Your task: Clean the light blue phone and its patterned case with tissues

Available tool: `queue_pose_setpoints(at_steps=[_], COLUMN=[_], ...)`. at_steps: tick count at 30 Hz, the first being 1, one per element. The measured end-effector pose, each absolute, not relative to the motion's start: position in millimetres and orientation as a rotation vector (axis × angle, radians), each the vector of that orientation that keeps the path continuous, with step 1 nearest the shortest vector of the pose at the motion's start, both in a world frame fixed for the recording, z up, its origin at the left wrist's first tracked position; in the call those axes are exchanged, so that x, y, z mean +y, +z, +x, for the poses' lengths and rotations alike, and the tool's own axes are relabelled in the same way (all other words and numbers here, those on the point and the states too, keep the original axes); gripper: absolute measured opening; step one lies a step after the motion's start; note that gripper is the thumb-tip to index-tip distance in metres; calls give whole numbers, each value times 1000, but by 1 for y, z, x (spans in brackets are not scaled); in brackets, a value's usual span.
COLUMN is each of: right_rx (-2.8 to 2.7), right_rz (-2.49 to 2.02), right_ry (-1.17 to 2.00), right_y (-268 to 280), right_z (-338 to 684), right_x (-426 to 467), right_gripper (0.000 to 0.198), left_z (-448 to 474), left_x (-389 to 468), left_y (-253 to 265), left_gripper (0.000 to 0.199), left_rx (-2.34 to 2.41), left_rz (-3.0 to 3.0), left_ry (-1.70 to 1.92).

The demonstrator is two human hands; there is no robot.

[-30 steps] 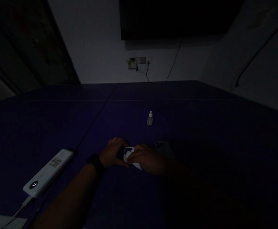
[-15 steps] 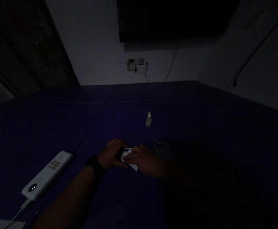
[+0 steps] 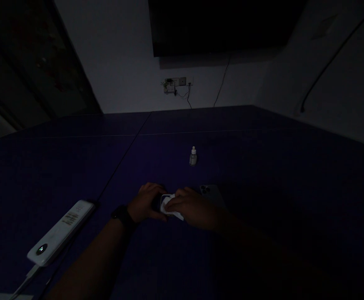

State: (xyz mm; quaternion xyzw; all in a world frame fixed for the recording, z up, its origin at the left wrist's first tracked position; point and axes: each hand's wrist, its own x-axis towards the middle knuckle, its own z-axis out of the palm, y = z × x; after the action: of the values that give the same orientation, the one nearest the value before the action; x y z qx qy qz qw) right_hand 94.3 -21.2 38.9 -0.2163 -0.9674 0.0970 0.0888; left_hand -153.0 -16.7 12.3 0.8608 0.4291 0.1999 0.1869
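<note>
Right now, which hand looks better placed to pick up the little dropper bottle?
Probably the right hand: the dropper bottle stands just beyond it, while the left hand steadies the dark object under the white cloth.

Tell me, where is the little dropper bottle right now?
The dropper bottle stands upright on the dark blue table, near the middle of the head view, beyond both hands and just behind the phone.

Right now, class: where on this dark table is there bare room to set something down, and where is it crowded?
Bare: the table between the power bank and the bottle, and beyond it. Crowded: around the left hand, right hand, cloth and phone.
</note>
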Motion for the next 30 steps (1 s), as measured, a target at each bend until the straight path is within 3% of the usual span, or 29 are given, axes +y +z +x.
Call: queue_pose_setpoints(at_steps=[30], right_rx=[-2856], right_rz=[-607], right_ry=[359], right_y=[37], right_z=[115], right_x=[-20], right_gripper=[40], left_z=[-155], left_x=[-17], left_y=[13], left_gripper=[79], left_rx=[1201], left_rz=[2425], left_ry=[561])
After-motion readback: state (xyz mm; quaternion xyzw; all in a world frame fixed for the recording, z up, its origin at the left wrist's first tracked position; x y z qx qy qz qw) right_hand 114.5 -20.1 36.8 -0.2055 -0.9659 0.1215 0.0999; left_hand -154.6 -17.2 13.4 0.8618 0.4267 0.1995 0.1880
